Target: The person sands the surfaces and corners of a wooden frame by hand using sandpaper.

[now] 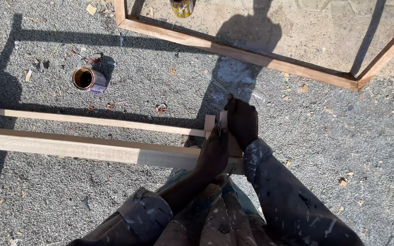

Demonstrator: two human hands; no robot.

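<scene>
Both hands meet at the right end of a pale, unfinished wooden frame [92, 148] that lies across the grey gravel ground [324, 155], its long near rail running from the left edge to the middle of the view and a thinner far rail [87, 119] lying parallel just beyond it. The left hand [213, 155] rests on top of the near rail at its right end, fingers drawn together and pointing away toward the short upright end piece [209, 123] of the frame; whether they pinch anything cannot be told, as the hand lies in deep shadow. The right hand [241, 120] sits just beyond and to the right of the left, touching it, its fingers curled close together over the corner where the end piece meets the rails, and what it grips is hidden beneath it. Both forearms wear dark, paint-flecked sleeves [288, 196]. Far and to the left, well apart from the hands, an open round tin can [88, 79] lies on its side on the gravel. Farther off, a larger reddish-brown wooden frame [242, 53] lies flat, with a second can [182, 7] at the top edge.
</scene>
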